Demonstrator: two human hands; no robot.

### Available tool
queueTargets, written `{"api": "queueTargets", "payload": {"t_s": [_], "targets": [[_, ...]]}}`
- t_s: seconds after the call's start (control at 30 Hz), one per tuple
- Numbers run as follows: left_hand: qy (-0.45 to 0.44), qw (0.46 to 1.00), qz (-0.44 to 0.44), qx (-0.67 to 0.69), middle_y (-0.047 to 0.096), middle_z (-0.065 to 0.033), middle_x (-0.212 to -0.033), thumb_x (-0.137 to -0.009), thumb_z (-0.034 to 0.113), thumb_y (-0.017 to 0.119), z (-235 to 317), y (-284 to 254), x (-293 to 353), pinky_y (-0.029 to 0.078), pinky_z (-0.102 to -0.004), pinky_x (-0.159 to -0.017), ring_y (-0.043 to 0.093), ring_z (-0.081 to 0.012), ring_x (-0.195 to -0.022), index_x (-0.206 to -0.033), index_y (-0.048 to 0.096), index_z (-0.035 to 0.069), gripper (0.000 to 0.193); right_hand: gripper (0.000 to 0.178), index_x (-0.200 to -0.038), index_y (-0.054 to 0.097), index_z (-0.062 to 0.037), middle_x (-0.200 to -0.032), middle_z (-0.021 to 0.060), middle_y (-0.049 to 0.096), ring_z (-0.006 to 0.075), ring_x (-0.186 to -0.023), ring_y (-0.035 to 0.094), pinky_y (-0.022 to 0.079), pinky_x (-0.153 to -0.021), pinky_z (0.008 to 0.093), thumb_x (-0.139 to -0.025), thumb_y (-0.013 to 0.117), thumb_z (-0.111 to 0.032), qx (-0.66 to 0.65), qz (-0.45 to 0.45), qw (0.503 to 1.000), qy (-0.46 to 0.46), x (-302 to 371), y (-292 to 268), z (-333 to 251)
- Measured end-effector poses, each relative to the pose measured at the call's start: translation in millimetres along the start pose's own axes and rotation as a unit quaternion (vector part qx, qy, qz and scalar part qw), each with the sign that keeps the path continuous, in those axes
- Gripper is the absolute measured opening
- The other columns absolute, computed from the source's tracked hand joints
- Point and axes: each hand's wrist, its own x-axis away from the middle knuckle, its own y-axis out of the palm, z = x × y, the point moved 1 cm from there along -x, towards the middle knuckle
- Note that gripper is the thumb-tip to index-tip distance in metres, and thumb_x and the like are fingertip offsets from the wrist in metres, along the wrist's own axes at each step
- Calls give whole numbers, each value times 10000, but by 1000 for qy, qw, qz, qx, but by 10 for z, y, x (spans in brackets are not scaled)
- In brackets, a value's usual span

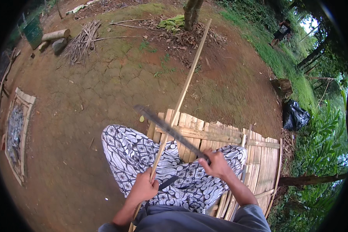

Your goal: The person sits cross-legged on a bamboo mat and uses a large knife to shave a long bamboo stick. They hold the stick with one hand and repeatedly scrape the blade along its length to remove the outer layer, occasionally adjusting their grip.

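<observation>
A long, thin bamboo strip [184, 89] slants up and away from my lap toward the tree. My left hand [145, 185] is closed around its lower part, and its tail end passes beside my left forearm. In my right hand [215, 165] is the handle of a machete [174, 132], whose long dark blade points to the upper left. The blade crosses the strip just beyond my knees; whether they touch I cannot tell. My crossed legs, in patterned black-and-white trousers [133, 154], rest on a bamboo-slat platform [261, 154].
A brick-edged ash pit [26, 98] lies at the left. Far left are a bundle of sticks [82, 40], a log [56, 34] and a stone [59, 46]. A tree trunk [192, 15] stands ahead. A black plastic bag [295, 115], a stump [282, 87] and a distant person [282, 32] are at right.
</observation>
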Motion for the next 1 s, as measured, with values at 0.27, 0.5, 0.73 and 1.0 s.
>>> {"api": "queueTargets", "payload": {"t_s": [0.27, 0.5, 0.73, 1.0], "targets": [[-31, 991, -38, -123, 592, -263, -933, -761, 94, 615, 83, 100, -31, 464, -487, -772, 574, -448, -844, -992, 597, -14, 256, 401, -743, 587, -111, -510, 39, 511, 262, -454, 524, 426, -626, 374, -797, 622, -507, 114, -11, 978, -174, -41, 136, -83], [94, 993, 51, -41, 613, -273, -778, -744, 81, 610, 167, 21, -163, 485, -498, -712, 586, -472, -731, -881, 600, -69, 204, 415, -785, 623, -101, -538, 51, 579, 240, -443, 577, 416, -524, 369, -815, 630, -515, 89, 7, 990, -111, 88, 304, -357], [3, 995, 55, -89, 600, -250, -727, -752, 87, 628, 181, 127, -52, 473, -469, -646, 607, -418, -719, -947, 547, -29, 241, 353, -763, 603, -74, -498, 76, 549, 265, -439, 566, 445, -506, 406, -850, 614, -416, 99, 62, 992, -54, -71, 67, 3], [104, 990, 80, -44, 561, -219, -588, -744, 74, 654, 180, 219, -161, 468, -425, -521, 603, -405, -547, -877, 528, -37, 214, 408, -836, 617, -79, -537, 83, 586, 277, -497, 622, 491, -542, 415, -842, 613, -488, 68, 16, 995, -72, 102, 290, -331]]}}
